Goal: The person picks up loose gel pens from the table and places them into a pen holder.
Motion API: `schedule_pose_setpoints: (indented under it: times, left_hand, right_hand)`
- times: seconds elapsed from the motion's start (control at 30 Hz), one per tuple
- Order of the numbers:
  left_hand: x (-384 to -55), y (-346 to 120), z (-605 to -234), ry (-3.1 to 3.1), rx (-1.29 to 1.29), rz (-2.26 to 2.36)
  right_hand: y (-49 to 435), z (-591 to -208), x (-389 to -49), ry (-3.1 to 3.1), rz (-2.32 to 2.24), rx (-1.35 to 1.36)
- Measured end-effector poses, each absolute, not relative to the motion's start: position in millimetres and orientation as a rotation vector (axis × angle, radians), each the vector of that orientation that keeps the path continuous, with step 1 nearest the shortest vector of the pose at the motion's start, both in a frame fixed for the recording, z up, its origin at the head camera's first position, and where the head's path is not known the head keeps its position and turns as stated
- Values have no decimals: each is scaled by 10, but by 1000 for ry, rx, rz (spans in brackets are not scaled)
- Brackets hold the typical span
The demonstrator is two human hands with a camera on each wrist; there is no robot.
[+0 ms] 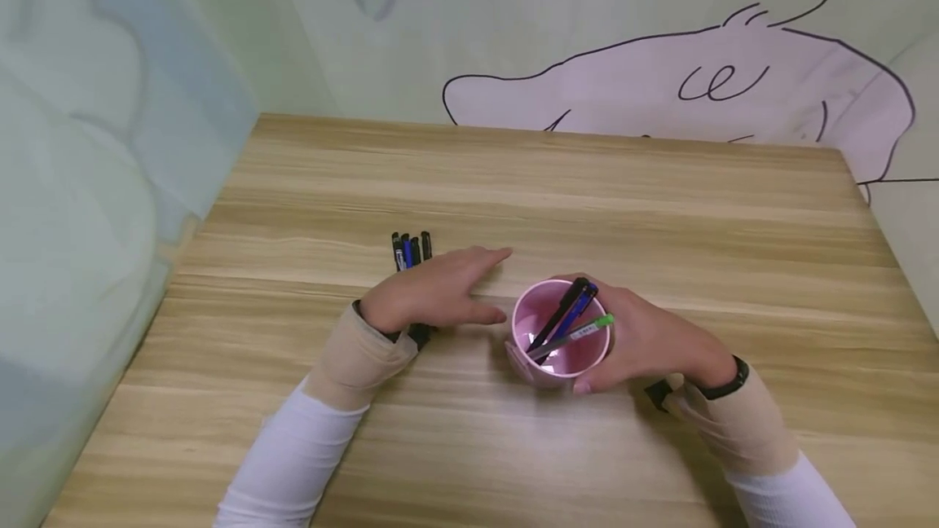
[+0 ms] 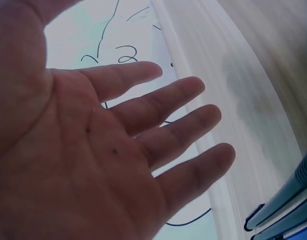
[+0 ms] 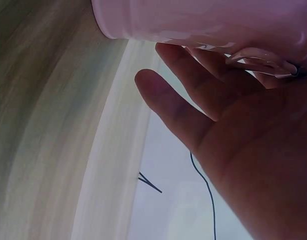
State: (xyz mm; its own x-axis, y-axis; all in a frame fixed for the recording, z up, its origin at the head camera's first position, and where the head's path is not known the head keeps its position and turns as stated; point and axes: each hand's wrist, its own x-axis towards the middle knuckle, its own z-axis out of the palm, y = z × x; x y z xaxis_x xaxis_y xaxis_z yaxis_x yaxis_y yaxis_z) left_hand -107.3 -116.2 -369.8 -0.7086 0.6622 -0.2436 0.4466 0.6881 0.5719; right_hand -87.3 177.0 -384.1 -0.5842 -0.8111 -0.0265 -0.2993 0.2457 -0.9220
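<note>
A pink cup (image 1: 535,381) stands in front of me, holding a black pen (image 1: 561,312), a blue pen (image 1: 575,312) and a grey pen with a green end (image 1: 579,335). My right hand (image 1: 645,336) grips its right side, thumb toward me and fingers behind the rim. In the right wrist view the pink cup (image 3: 208,17) lies against some of the fingers, near a small pink loop (image 3: 263,60). My left hand (image 1: 436,288) is spread, fingers straight and palm bare, left of the cup. Several dark pens (image 1: 407,249) lie beneath it, partly hidden.
Everything rests on a wood-grain table (image 1: 513,186). Its far edge meets a painted wall (image 1: 587,39) with a cartoon drawing, and another painted wall (image 1: 73,226) rises at the left. Both wrists wear dark straps over beige cuffs (image 1: 352,361).
</note>
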Motion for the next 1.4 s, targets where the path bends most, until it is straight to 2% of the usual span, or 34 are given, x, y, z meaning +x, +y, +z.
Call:
schedule_pose_setpoints:
  times: [1.4]
  left_hand:
    - [-1123,-1270,-3704,2775,470,395]
  right_hand:
    - [1753,-3841,-845,2047,-1270,-991]
